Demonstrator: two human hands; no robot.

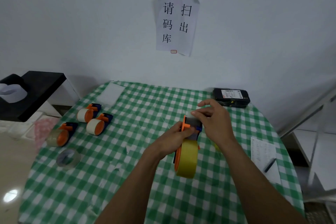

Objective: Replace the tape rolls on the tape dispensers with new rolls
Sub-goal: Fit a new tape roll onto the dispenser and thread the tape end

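Above the middle of the checked surface (127, 196), held clear of the cloth: orange dispenser (187, 129) with a full yellow roll (188, 160) already on its hub, roll end toward the person, cutter end toward the wall.

Left hand (174, 138) is closed round the dispenser's neck, thumb on the orange side plate. Right hand (214, 120) sits over the cutter end, thumb and forefinger pinched together. Likely on the free end of the tape, but the strip is too pale and blurred to confirm.

Step in hand, as judged: threading the leader through to the blade.

- Keep the left grip firm so the roll does not spin freely.
- Draw the tape straight along the dispenser's line; a skewed pull will wrinkle it or stick it to the side plate.
- Sticky face should go down toward the roller, away from the pads of the fingers.
- Keep fingertips off the serrated edge when pressing the end down.

Elsewhere, well apart at the left: three more dispensers, the far one (89, 112), the middle one (99, 123) and the near one (61, 135), lying on their sides. A loose clear roll (68, 158) lies nearer the person. Whether those three are done cannot be told.
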